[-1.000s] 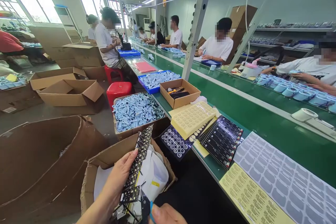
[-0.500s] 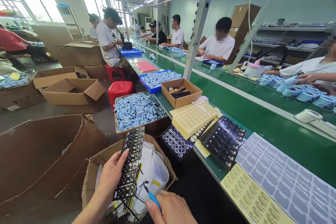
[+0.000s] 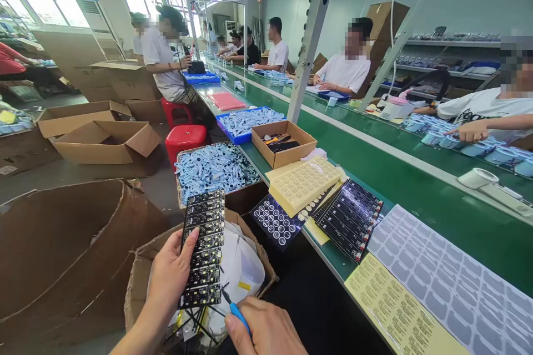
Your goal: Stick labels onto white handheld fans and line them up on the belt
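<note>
Beside green bench (image 3: pixel 358 169), gripping black circuit-board panel (image 3: pixel 204 255) in left hand (image 3: pixel 170 274), blue-handled tool (image 3: pixel 239 316) in right hand (image 3: pixel 270 328), above open cardboard box (image 3: pixel 134 285).

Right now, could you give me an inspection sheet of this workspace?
Surface: green worktop, glossy, partly covered.
Work things: black circuit-board panel and blue-handled tool, both in hand, over an open carton.
Clutter: yellow label sheets overlap black boards; tool box behind.
Grip: left hand holds the panel, right hand the tool.
Cables: white cable hangs above the worktop.
Surroundings: co-workers seated along the line; red stool, cartons at left.
</note>
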Demonstrator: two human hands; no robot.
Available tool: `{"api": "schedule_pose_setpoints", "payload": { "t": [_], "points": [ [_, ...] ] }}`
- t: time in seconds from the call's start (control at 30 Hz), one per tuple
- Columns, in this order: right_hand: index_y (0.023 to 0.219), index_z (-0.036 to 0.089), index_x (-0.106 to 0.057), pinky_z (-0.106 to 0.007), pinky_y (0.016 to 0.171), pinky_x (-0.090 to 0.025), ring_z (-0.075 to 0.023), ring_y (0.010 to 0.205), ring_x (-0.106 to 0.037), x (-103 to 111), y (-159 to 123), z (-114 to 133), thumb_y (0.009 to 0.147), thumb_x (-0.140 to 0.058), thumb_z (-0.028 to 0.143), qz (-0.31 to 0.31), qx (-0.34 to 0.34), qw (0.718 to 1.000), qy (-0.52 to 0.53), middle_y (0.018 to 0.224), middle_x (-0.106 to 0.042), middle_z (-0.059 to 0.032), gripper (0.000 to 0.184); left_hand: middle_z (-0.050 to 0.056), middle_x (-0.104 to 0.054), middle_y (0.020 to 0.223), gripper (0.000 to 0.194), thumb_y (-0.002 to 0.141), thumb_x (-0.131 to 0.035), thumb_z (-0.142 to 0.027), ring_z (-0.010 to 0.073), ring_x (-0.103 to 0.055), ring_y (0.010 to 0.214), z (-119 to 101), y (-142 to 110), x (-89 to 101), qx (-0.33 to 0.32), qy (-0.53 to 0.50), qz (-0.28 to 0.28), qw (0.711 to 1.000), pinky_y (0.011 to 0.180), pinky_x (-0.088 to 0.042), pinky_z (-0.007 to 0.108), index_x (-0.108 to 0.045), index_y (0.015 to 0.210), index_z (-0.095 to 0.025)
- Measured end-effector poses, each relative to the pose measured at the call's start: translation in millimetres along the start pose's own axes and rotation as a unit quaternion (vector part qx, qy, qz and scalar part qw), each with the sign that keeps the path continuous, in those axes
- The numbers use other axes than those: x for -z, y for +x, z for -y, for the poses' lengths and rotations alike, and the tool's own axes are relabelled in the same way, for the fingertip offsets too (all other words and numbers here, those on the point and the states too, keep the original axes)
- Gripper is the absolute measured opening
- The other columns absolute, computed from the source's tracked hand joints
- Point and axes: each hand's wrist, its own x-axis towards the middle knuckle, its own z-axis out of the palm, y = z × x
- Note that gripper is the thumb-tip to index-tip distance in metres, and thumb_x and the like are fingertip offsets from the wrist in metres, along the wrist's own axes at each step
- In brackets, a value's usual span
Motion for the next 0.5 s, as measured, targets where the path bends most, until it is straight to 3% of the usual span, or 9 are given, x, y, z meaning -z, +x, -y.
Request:
{"api": "schedule_pose_setpoints", "payload": {
  "t": [0.23,0.5],
  "points": [
    [0.073,0.020,-0.064,-0.032,0.044,-0.028,-0.0192,0.055,-0.069,-1.8,-0.4,-2.0,0.099,-0.031,0.046,-0.020,-0.002,0.999,-0.025,0.069,-0.073,-0.0046,0.049,0.005,-0.078,0.088,0.054,0.067,-0.071,-0.069,0.0295,-0.071,0.094,1.0,2.2,4.3,-0.036,0.040,-0.027,0.998,0.075,-0.056,0.034,-0.070,0.095,-0.023],
    [0.072,0.020,-0.063,-0.031,0.043,-0.025,-0.0186,0.055,-0.069,-1.9,0.3,-1.5,0.099,-0.029,0.047,-0.025,-0.001,0.999,-0.039,0.068,-0.073,-0.0039,0.051,0.007,-0.077,0.105,0.061,0.067,-0.065,-0.075,0.0314,-0.068,0.106,0.3,1.9,3.6,-0.039,0.078,-0.027,0.996,0.071,-0.052,0.032,-0.068,0.100,-0.024]
  ]
}}
